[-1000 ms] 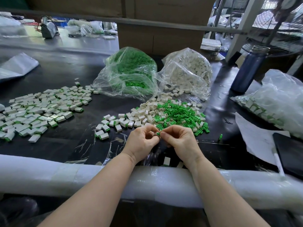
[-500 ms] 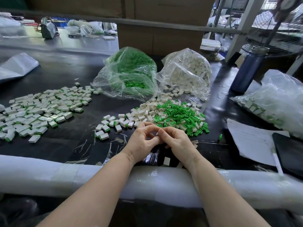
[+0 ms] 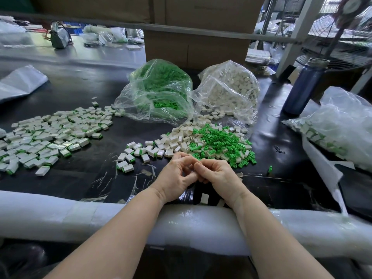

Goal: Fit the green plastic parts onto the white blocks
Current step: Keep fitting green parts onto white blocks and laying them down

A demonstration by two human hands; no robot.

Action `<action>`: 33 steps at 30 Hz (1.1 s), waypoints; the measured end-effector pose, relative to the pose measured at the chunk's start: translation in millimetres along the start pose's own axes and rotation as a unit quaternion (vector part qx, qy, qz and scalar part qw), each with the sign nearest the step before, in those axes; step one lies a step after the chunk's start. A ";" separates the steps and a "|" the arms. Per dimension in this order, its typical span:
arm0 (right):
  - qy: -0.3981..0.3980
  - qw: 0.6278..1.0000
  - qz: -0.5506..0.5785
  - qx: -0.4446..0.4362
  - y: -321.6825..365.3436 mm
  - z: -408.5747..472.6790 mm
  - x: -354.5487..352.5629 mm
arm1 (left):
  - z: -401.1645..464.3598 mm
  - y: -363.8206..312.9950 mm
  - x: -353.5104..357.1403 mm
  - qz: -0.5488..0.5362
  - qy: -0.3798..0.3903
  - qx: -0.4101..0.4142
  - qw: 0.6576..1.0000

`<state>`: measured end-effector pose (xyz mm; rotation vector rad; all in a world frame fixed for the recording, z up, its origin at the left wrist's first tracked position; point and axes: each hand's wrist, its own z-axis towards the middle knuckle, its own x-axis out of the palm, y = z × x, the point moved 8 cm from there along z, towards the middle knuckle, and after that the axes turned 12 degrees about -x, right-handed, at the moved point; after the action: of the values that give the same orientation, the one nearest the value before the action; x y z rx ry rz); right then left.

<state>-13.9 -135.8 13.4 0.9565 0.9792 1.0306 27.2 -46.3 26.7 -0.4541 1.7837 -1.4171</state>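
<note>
Your hands have drawn nearer the padded rail (image 3: 60, 214), hiding the green piece. You are curling your left hand (image 3: 177, 178) and right hand (image 3: 219, 176) together over the black table (image 3: 271, 141); their contents are hidden. Green parts (image 3: 221, 141) and white blocks (image 3: 177, 140) are lying just beyond, bags (image 3: 159, 91) farther back.

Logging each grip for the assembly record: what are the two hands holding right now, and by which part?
Cannot be told: left hand and right hand meet with curled fingertips, hiding whatever lies between.
</note>
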 end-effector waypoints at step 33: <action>-0.006 1.000 0.005 0.012 0.8 -2.2 -0.8 | 4.6 7.6 5.2 0.058 0.010 0.012 0.998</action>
<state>-16.4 -136.0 13.8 0.9864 0.9799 1.0232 29.0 -50.6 17.5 -0.3207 1.7786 -1.3649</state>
